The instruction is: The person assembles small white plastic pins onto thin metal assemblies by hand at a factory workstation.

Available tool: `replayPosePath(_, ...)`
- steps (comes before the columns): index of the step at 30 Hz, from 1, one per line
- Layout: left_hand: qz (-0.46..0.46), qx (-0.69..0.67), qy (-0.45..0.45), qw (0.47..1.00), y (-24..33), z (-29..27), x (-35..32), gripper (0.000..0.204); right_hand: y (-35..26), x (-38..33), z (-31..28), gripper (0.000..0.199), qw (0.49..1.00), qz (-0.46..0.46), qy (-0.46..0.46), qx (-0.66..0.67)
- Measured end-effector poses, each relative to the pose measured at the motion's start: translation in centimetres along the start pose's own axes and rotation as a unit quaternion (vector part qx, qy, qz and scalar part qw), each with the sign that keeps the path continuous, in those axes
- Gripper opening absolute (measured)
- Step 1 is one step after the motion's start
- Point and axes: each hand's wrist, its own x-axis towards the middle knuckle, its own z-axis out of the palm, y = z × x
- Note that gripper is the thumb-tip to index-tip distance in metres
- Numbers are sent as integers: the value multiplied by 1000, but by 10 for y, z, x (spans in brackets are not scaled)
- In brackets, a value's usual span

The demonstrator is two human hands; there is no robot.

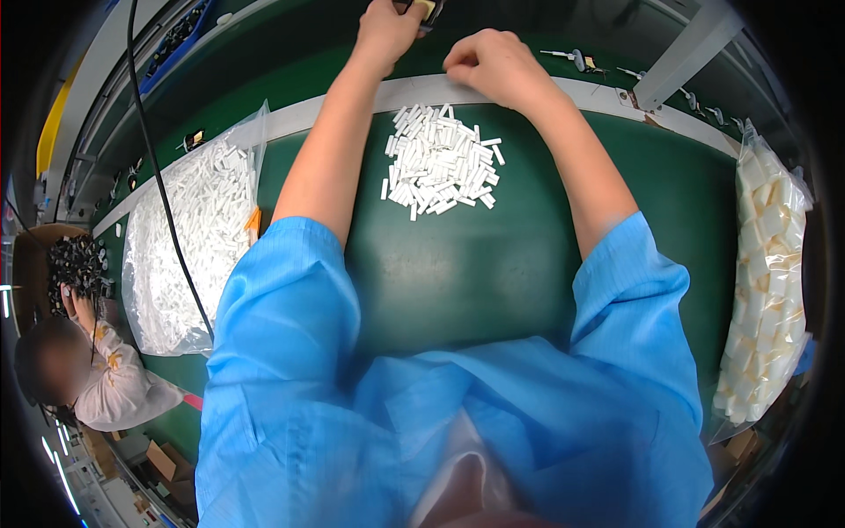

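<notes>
On the green worktable (440, 282), a pile of small white sticks (440, 163) is laid beside a white rail (421, 90). A dark part (431, 12), any lettering too small to read, is gripped by the left hand (385, 37); the right hand (502, 66) is curled, and whether anything is held cannot be told.

Smooth green tabletop (458, 282) lies free mid-frame between the bare left forearm (326, 158) and bare right forearm (585, 163). In the way: a loose heap of short white sticks (440, 163) at upper centre, a bulging clear plastic bag of white pieces (207, 220) crossed by a thin black cable (143, 123) at left, a long clear bag of cream blocks (768, 255) far right
</notes>
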Motion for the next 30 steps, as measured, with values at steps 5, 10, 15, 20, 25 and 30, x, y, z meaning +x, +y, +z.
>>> replayPosePath(5,138,248,-94,954,-6,-13,-4,15,-16,-7,-2,13,979,-55,-192,28)
replayPosePath(10,218,280,-126,927,-21,-9,-10,21,-24,-11,3,9,981,-122,-131,-69)
replayPosePath(15,240,291,-5,926,-23,-12,-10,23,-33,-13,3,10,970,-94,-169,-145)
replayPosePath(20,156,429,31,889,-45,-90,37,21,-37,-12,-1,11,971,-48,-181,-152)
replayPosePath(25,-69,671,-94,732,-104,-229,56,45,-16,-9,3,15,978,-30,-168,-120)
replayPosePath(30,-152,668,-131,717,-147,-335,17,52,-26,-6,3,18,989,-22,-132,-62)
